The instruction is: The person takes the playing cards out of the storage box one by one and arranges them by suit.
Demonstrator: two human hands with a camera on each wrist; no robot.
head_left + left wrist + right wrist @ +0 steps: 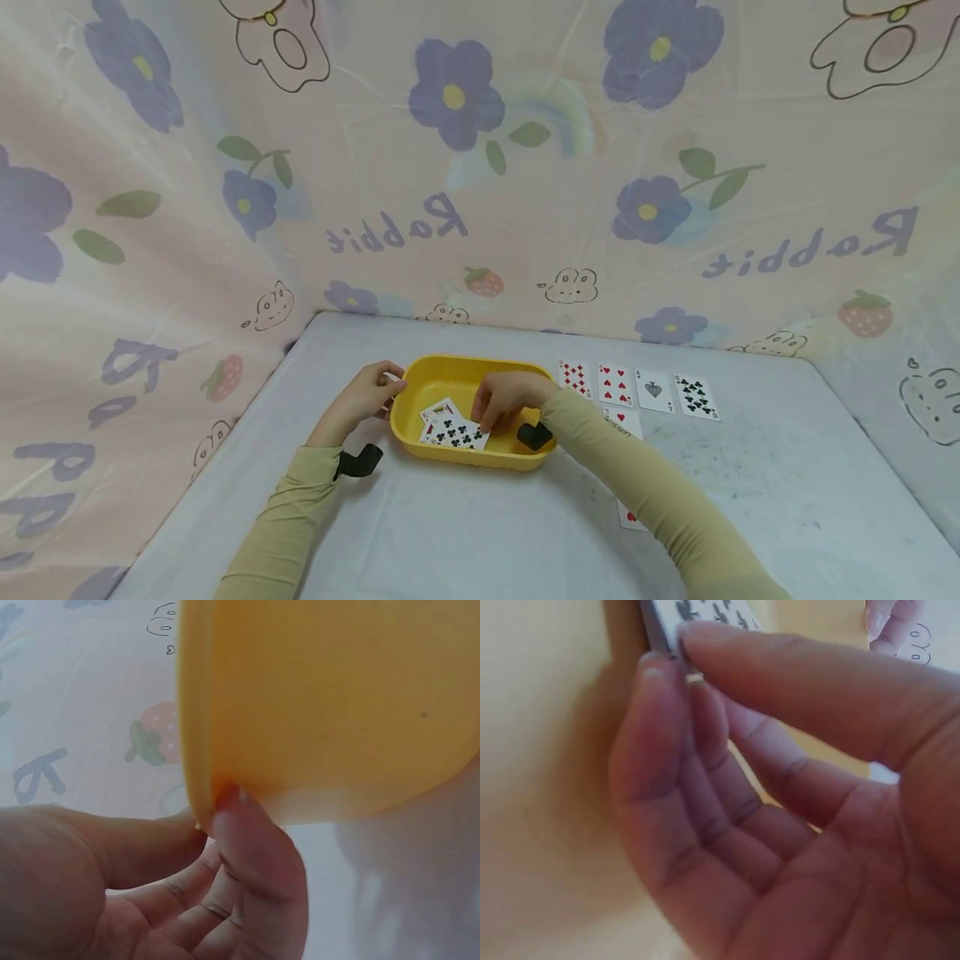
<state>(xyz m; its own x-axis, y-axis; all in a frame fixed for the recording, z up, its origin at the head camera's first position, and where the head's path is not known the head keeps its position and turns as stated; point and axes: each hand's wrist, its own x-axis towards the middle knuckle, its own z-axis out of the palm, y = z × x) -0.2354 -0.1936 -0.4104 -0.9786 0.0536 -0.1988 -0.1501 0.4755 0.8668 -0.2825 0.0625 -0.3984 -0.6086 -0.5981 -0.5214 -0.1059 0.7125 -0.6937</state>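
"Start at the left, please."
"The left hand (pixel 367 392) is pinching the rim at the left end of the yellow tray (pixel 465 457), thumb and finger closing around it."
"Contents?"
"Inside, at the near left, a picture card (pixel 438 409) is lying partly beneath a clubs card (pixel 452 432)."
"And the right hand (pixel 512 394)?"
"It is reaching into the tray, thumb and fingertip pinching the clubs card at its right end. Whether other cards are sharing that grip, I cannot tell."
"To the right of the tray?"
"Face up on the white table (pixel 780 467), a diamonds card (pixel 575 379) is lying first, then a hearts card (pixel 616 385). Nearer, two more hearts cards (pixel 623 418) are showing partly from behind the right sleeve (pixel 652 483). An ace of spades (pixel 655 391) is following in the far row, and a black clubs card (pixel 697 397) is ending it."
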